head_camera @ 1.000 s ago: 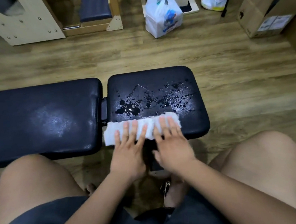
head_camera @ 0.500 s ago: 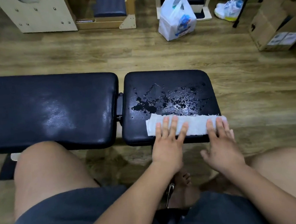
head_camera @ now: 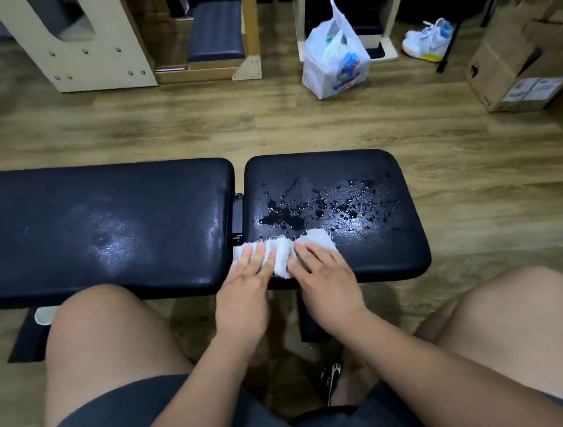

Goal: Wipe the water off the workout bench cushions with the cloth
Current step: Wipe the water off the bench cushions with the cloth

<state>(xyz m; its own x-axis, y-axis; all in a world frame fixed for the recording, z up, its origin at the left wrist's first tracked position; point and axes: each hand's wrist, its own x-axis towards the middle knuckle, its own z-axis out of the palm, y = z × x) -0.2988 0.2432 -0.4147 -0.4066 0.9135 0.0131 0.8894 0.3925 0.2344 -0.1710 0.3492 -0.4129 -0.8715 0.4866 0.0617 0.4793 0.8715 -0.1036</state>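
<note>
Cloth — white and bunched — is pressed under the straight, uncurled fingers of the left hand and right hand, on the worktop's small cushion. Water drops are seen just beyond the fingertips — the long cushion lies to their left.

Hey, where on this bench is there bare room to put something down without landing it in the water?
The long cushion left of the hinge is bare across its top. On the short cushion, water droplets cover the middle, and the cloth under the left hand and right hand crowds the near-left corner; only its near-right strip is free.
</note>
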